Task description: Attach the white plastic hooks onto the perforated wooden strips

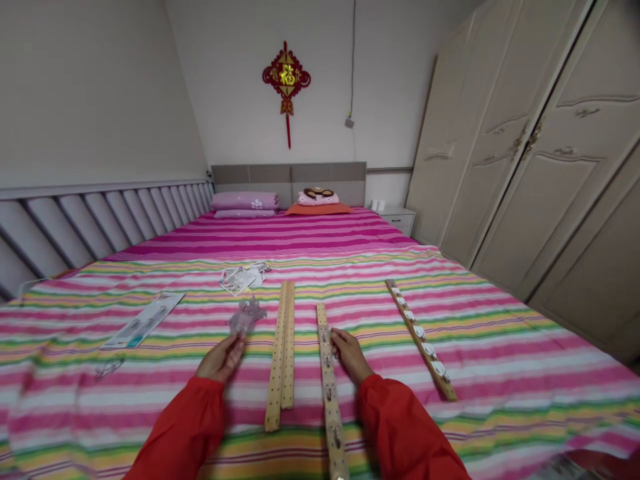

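My left hand (pixel 221 359) is closed with its fingertips on a crumpled, see-through greyish plastic piece (pixel 247 316), which looks like a small bag. Just right of centre, a long wooden strip with rows of holes (pixel 331 408) carries several small metal hooks (pixel 329 392) along its length. My right hand (pixel 351 355) is closed, its fingertips at the strip's right edge beside an upper hook; what they pinch is too small to make out. Between my hands, two bare perforated wooden strips (pixel 277 373) lie side by side.
At right lies another wooden strip (pixel 434 373) with several round white pieces. Clear packets (pixel 239 279) lie beyond my left hand. Farther left are a flat package (pixel 145 321) and thin metal wire pieces (pixel 109 365). Everything rests on a striped bedsheet (pixel 200 440); wardrobes (pixel 545 167) stand at right.
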{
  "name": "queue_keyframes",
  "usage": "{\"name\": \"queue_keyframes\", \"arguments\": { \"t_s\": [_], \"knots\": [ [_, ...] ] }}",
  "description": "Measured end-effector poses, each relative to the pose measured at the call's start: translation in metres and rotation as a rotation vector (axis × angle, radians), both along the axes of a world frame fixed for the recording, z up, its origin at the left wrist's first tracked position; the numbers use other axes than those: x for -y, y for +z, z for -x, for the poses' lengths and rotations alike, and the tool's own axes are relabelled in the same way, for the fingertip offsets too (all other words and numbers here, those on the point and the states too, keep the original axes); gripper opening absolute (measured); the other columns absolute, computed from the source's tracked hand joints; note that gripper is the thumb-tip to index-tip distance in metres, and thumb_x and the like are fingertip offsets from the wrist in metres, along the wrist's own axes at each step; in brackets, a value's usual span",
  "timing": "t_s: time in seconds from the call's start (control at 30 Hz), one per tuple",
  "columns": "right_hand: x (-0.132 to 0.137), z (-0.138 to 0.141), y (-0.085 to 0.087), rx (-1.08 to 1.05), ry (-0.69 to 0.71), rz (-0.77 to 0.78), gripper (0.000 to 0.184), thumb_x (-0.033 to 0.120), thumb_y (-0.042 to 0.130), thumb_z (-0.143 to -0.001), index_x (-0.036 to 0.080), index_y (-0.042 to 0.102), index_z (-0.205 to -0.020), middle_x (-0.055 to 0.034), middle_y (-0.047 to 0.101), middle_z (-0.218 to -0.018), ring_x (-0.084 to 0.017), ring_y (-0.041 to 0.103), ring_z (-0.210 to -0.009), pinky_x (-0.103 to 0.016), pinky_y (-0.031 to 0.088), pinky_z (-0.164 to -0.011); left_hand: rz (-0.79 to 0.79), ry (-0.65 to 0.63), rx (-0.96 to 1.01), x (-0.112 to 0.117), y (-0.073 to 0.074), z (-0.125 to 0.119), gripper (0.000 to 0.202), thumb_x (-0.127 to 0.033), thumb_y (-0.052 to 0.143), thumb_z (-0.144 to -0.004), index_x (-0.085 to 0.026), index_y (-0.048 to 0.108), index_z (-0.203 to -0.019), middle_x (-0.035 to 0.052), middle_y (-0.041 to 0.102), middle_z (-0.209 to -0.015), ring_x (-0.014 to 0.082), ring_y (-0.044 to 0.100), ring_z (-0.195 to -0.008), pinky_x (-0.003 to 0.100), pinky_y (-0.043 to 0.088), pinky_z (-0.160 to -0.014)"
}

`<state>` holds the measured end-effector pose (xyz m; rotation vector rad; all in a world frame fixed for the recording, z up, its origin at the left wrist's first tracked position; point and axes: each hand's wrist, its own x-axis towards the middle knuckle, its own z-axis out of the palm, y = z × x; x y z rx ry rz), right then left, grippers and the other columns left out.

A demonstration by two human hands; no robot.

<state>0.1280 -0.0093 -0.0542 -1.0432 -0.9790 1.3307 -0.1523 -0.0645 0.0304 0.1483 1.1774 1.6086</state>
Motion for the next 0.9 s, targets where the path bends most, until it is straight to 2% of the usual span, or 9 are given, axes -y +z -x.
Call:
{"name": "queue_keyframes", "arguments": {
  "t_s": [0.17, 0.3, 0.4, 0.47, 0.57, 0.63, 0.73, 0.9],
  "knots": [
    [0.003, -0.006, 0.005, -0.029, -0.049, 0.009, 0.032, 0.042, 0.067, -0.061, 0.015, 0.064, -0.077, 0.0036, 0.055, -0.052, -0.009, 0.044, -0.038, -0.021, 0.030, -0.035, -0.023, -0.156, -0.055, 0.012, 0.001, -0.037, 0.016, 0.002, 0.054, -0.079, -0.011, 0.064, -0.078, 0.0050, 0.070, -0.072, 0.0106, 0.067, -0.058, 0.014, 0.055, -0.052],
    [0.014, -0.006, 0.021, -0.034, -0.071, -0.020, 0.027, 0.042, 0.067, -0.064, 0.016, 0.061, -0.069, 0.0037, 0.055, -0.050, -0.007, 0.039, -0.036, -0.019, 0.026, -0.033, -0.035, -0.265, -0.055, 0.015, 0.000, -0.072, 0.014, 0.000, 0.057, -0.078, -0.012, 0.065, -0.075, 0.0063, 0.071, -0.075, 0.0121, 0.069, -0.066, 0.016, 0.056, -0.061],
    [0.024, -0.001, 0.040, -0.054, 0.056, -0.049, 0.030, 0.044, 0.068, -0.066, 0.016, 0.059, -0.060, 0.0044, 0.052, -0.046, -0.006, 0.039, -0.035, -0.019, 0.029, -0.034, -0.032, -0.298, -0.022, 0.013, -0.002, -0.099, 0.015, -0.001, 0.056, -0.079, -0.012, 0.065, -0.076, 0.0076, 0.072, -0.079, 0.0121, 0.070, -0.071, 0.017, 0.056, -0.066],
    [0.029, 0.003, 0.051, -0.059, 0.136, -0.074, 0.031, 0.045, 0.071, -0.064, 0.015, 0.062, -0.064, 0.0027, 0.057, -0.048, -0.007, 0.044, -0.036, -0.019, 0.034, -0.036, -0.051, -0.313, -0.029, 0.010, -0.004, -0.115, 0.013, -0.002, 0.059, -0.078, -0.013, 0.066, -0.076, 0.0073, 0.072, -0.080, 0.0125, 0.069, -0.074, 0.018, 0.055, -0.068],
    [0.030, 0.008, 0.062, -0.099, 0.178, -0.086, 0.033, 0.046, 0.074, -0.062, 0.015, 0.065, -0.070, 0.0013, 0.060, -0.049, -0.009, 0.050, -0.038, -0.020, 0.038, -0.038, -0.097, -0.369, -0.061, 0.003, -0.007, -0.134, 0.008, -0.005, 0.066, -0.073, -0.013, 0.066, -0.073, 0.0065, 0.072, -0.077, 0.0128, 0.068, -0.072, 0.020, 0.055, -0.070],
    [0.027, 0.009, 0.063, -0.117, 0.170, -0.082, 0.034, 0.045, 0.075, -0.061, 0.014, 0.065, -0.070, 0.0014, 0.060, -0.047, -0.009, 0.050, -0.037, -0.020, 0.038, -0.039, -0.122, -0.412, -0.078, -0.002, -0.010, -0.142, 0.007, -0.010, 0.071, -0.069, -0.013, 0.065, -0.071, 0.0061, 0.071, -0.075, 0.0122, 0.067, -0.070, 0.020, 0.054, -0.069],
    [0.018, 0.007, 0.061, -0.130, 0.138, -0.068, 0.033, 0.043, 0.075, -0.061, 0.014, 0.067, -0.073, 0.0013, 0.061, -0.046, -0.009, 0.051, -0.038, -0.020, 0.039, -0.041, -0.147, -0.454, -0.141, -0.012, -0.012, -0.147, 0.017, -0.017, 0.079, -0.059, -0.013, 0.064, -0.066, 0.0037, 0.069, -0.067, 0.0106, 0.064, -0.065, 0.019, 0.051, -0.064],
    [-0.005, 0.003, 0.061, -0.098, 0.136, -0.027, 0.032, 0.039, 0.074, -0.060, 0.013, 0.070, -0.079, 0.0037, 0.058, -0.044, -0.008, 0.049, -0.038, -0.020, 0.039, -0.042, -0.206, -0.473, -0.355, -0.040, -0.012, -0.145, 0.032, -0.031, 0.082, -0.047, -0.013, 0.065, -0.067, -0.0019, 0.062, -0.056, 0.0067, 0.054, -0.052, 0.019, 0.041, -0.052]
  ]
}}
